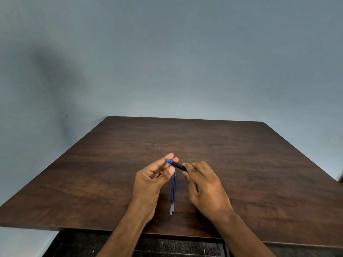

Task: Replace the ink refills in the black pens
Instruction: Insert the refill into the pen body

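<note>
A dark brown wood-grain table (241,164) with a smooth, matt finish holds translucent blue plastic ink refills (173,193), beneath a matt black plastic pen (178,166) with a glossy blue tip, against a flat-painted grey-blue wall (167,52).

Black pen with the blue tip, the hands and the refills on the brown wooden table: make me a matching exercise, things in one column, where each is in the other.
Things:
1. black pen with a blue tip
2. two blue ink refills
3. left hand
4. right hand

Places or states:
A. lying on the brown wooden table
B. held between both hands
C. fingers at the tip
D. gripping the barrel

Pairs: 1-B, 2-A, 3-C, 4-D
</note>
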A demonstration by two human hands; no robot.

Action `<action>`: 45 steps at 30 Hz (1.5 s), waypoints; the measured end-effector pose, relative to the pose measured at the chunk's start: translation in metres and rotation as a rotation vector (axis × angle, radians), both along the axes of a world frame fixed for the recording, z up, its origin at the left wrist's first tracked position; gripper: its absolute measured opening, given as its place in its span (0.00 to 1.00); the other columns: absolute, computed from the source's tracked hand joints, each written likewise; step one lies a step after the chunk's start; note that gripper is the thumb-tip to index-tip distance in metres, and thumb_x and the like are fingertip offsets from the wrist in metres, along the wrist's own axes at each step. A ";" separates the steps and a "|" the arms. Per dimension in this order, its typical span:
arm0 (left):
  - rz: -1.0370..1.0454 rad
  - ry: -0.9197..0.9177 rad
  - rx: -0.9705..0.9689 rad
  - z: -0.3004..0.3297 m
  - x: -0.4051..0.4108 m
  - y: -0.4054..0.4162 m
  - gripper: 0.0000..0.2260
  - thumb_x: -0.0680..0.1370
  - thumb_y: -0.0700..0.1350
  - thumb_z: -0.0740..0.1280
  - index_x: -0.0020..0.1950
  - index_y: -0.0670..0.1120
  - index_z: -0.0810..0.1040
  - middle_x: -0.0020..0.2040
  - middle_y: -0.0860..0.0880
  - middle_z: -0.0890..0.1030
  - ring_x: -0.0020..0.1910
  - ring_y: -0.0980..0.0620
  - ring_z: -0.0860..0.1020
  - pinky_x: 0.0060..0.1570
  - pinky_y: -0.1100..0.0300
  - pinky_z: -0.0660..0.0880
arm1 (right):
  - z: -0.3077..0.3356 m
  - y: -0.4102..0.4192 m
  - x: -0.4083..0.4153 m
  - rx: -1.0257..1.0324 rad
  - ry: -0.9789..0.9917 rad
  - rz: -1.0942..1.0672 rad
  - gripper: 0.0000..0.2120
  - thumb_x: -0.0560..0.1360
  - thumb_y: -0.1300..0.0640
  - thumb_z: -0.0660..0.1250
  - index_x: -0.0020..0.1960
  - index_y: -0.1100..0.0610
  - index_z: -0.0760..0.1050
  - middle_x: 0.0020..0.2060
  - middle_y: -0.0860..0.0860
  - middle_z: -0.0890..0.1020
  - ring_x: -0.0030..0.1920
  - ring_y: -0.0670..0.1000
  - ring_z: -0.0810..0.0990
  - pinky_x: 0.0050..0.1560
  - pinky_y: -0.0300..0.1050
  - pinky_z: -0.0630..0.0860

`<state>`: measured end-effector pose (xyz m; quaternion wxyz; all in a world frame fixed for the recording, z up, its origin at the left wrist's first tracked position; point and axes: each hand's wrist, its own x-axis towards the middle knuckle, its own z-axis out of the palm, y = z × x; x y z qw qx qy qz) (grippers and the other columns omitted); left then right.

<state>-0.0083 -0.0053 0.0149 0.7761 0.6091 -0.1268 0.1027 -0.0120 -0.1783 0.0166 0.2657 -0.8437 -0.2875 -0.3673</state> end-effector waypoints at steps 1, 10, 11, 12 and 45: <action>-0.042 -0.016 0.031 -0.002 -0.001 0.000 0.21 0.74 0.43 0.72 0.67 0.45 0.79 0.59 0.48 0.85 0.64 0.56 0.80 0.59 0.69 0.73 | -0.001 -0.001 0.000 0.016 0.014 0.001 0.11 0.77 0.66 0.70 0.59 0.62 0.80 0.46 0.49 0.77 0.44 0.47 0.75 0.48 0.33 0.73; 0.075 0.133 -0.103 0.005 -0.005 -0.007 0.09 0.66 0.47 0.76 0.45 0.47 0.88 0.43 0.48 0.87 0.36 0.60 0.81 0.41 0.66 0.77 | -0.003 0.002 -0.001 0.023 0.052 0.030 0.12 0.79 0.63 0.68 0.61 0.62 0.81 0.47 0.50 0.79 0.47 0.47 0.76 0.50 0.34 0.74; 0.086 0.142 -0.085 0.005 -0.006 -0.008 0.10 0.65 0.49 0.77 0.44 0.47 0.87 0.40 0.48 0.86 0.34 0.59 0.79 0.41 0.64 0.76 | -0.003 0.002 -0.002 0.025 0.056 0.028 0.11 0.79 0.63 0.68 0.61 0.62 0.81 0.47 0.50 0.80 0.47 0.46 0.76 0.51 0.33 0.74; 0.094 0.146 -0.067 0.005 -0.006 -0.008 0.11 0.65 0.49 0.77 0.44 0.47 0.87 0.40 0.47 0.86 0.34 0.58 0.78 0.41 0.62 0.76 | -0.003 0.001 -0.002 0.030 0.061 0.028 0.11 0.79 0.62 0.68 0.61 0.62 0.81 0.47 0.51 0.80 0.47 0.46 0.77 0.52 0.31 0.73; 0.087 0.123 -0.002 0.005 -0.009 -0.005 0.13 0.63 0.55 0.78 0.44 0.51 0.88 0.37 0.51 0.85 0.35 0.60 0.79 0.40 0.67 0.75 | -0.002 0.003 -0.006 0.026 0.114 0.039 0.10 0.80 0.61 0.67 0.59 0.62 0.81 0.48 0.52 0.81 0.49 0.47 0.78 0.53 0.33 0.74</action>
